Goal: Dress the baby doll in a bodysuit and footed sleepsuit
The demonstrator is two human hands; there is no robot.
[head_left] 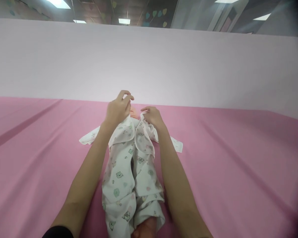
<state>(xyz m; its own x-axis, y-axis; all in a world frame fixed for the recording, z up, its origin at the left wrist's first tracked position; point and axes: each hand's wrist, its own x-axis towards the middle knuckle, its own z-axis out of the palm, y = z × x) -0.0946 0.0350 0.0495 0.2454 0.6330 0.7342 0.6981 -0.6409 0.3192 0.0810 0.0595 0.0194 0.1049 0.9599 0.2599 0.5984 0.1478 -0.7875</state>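
Both hands pinch the collar: left hand (pixel 118 110), right hand (pixel 152 116). The baby romper (pixel 129 178) is soft, light; grip hems.

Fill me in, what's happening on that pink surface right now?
A person is working on a white printed baby garment laid out on a pink sheet. The left hand and right hand both pinch the fabric at its far, collar end. Something skin-coloured, perhaps a doll, shows between the hands and at the near end. Both sleeves lie spread sideways.
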